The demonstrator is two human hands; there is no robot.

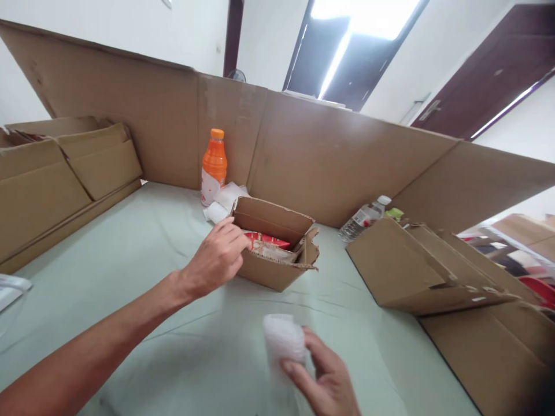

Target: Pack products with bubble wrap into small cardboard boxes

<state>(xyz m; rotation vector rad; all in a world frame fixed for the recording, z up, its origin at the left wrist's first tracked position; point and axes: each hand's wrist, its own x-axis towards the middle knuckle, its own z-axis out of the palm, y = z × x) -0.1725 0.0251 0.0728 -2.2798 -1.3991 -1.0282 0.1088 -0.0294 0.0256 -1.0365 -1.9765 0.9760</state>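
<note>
A small open cardboard box (265, 278) stands on the table, with a red packet (271, 240) and some clear plastic wrapping inside. My left hand (220, 251) is closed at the box's left end, its fingers on the rim. Nearer to me, my right hand (323, 372) pinches a white, translucent bundle (284, 338) that looks like rolled bubble wrap. The bundle is slightly blurred and held in front of the box, apart from it. Crumpled white paper (228, 199) lies behind the box's left corner.
An orange bottle (214, 167) stands behind the paper. A clear bottle (364, 218) leans beside cardboard boxes (403, 266) at the right. More boxes (39, 190) stand at the left. A tall cardboard wall (321, 156) borders the table's back. A white object (11, 289) sits at the left edge.
</note>
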